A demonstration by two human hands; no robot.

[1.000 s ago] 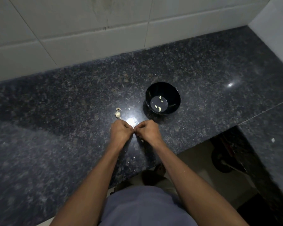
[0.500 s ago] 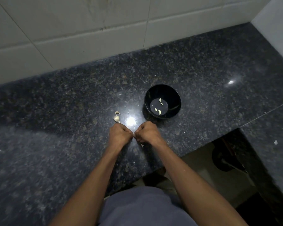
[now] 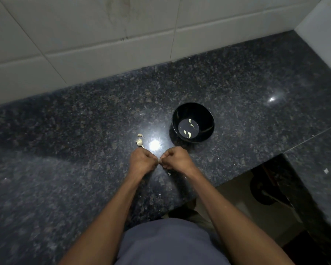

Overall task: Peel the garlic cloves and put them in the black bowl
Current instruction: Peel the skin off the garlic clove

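The black bowl [image 3: 208,119] stands on the dark granite counter [image 3: 84,121], with several peeled garlic cloves [image 3: 189,134] on its bottom. Two unpeeled garlic cloves [image 3: 139,142] lie on the counter left of the bowl, just beyond my left hand [image 3: 142,161]. My right hand [image 3: 177,159] meets the left hand fingertip to fingertip in front of the bowl. Both hands are curled and pinch something small between them; the thing itself is hidden by the fingers.
Small scraps of garlic skin [image 3: 169,174] lie on the counter under my hands. A white tiled wall [image 3: 103,44] runs along the back. The counter's front edge [image 3: 237,176] drops to a dark gap on the right with an object on the floor.
The hands stay pressed together at the same spot. Only the camera has shifted slightly; the bowl and the loose cloves have not moved.
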